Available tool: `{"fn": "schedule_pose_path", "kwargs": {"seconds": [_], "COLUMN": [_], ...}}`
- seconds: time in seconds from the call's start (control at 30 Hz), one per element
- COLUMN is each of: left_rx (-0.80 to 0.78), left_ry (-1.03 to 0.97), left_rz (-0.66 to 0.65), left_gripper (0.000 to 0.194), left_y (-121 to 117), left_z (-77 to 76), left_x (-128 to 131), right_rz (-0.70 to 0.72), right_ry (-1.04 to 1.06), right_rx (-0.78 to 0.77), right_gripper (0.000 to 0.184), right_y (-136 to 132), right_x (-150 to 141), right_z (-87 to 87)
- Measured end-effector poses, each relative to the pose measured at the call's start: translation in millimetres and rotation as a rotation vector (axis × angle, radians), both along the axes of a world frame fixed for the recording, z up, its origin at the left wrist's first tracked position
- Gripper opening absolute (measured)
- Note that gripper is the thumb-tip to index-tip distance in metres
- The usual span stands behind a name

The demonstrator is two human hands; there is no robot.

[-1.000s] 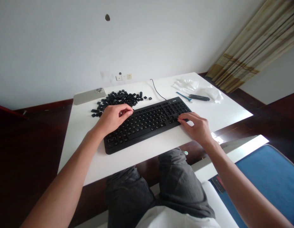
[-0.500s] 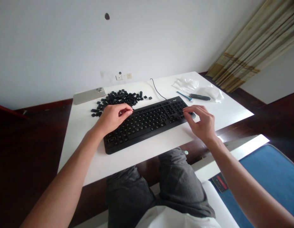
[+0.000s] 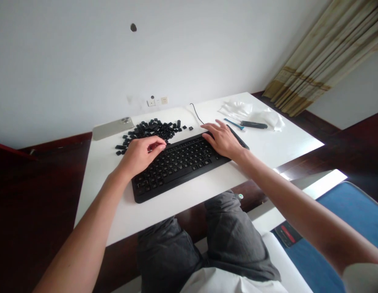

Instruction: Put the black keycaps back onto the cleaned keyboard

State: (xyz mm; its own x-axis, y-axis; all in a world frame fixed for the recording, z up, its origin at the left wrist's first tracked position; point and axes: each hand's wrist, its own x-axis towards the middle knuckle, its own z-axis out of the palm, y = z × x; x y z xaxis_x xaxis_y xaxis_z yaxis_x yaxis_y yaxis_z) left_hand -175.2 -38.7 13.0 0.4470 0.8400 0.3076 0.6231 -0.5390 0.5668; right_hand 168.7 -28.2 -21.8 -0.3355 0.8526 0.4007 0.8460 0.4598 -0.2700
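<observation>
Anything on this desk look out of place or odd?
Yes: a heap of loose black plastic keycaps lies on the white table beside the black computer keyboard, off any keyboard. Separately, a dark spot marks the white wall high above the table.

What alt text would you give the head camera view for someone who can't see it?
A left hand and right hand rest on a black computer keyboard on a white table, the left beside a pile of loose black keycaps.

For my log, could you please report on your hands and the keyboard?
Left hand by loose black keycaps. Right hand on black keyboard. Cable behind keyboard.
</observation>
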Motion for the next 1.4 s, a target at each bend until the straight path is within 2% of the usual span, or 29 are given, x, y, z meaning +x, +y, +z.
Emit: {"fn": "schedule_pose_path", "kwargs": {"seconds": [0.1, 0.23, 0.37, 0.5, 0.63, 0.77, 1.03, 1.13, 1.23, 1.33, 1.4], "left_rx": [0.003, 0.001, -0.012, -0.015, -0.016, -0.007, -0.015, -0.063, -0.173, -0.327, -0.405], "left_ry": [-0.010, -0.019, -0.045, -0.062, -0.039, -0.015, -0.029, -0.085, -0.228, -0.419, -0.524], "left_rz": [-0.006, -0.006, -0.003, -0.006, -0.003, -0.010, -0.024, -0.040, -0.094, -0.158, -0.172], "left_gripper": [0.023, 0.024, 0.024, 0.022, 0.021, 0.023, 0.026, 0.026, 0.029, 0.037, 0.041], "left_y": [0, -1, -2, -3, -3, -3, -4, -5, -7, -7, -8], "left_z": [1.3, 3.3, 4.0, 2.8, 1.6, 1.3, -1.1, -2.6, -4.5, -6.6, -7.5], "left_x": [1, 2, 3, 4, 3, 4, 5, 6, 10, 14, 16], "right_rz": [0.017, -0.021, -0.109, -0.138, -0.065, -0.037, -0.042, -0.041, -0.043, -0.062, -0.022], "right_ry": [0.043, 0.215, 0.319, 0.337, 0.273, 0.225, 0.217, 0.237, 0.232, 0.294, 0.364], "right_rx": [0.000, 0.059, 0.154, 0.250, 0.244, 0.271, 0.206, 0.192, 0.197, 0.262, 0.243], "right_gripper": [0.049, 0.048, 0.036, 0.024, 0.014, 0.012, 0.019, 0.018, 0.015, 0.014, 0.019], "right_y": [2, 2, -11, -38, -71, -97, -103, -103, -101, -100, -101], "right_x": [2, 8, 15, 27, 41, 49, 48, 49, 45, 28, 7], "right_z": [-10.0, 7.0, 16.3, 4.4, -9.8, -13.5, -14.2, -14.1, -12.4, -6.1, 1.3]}}
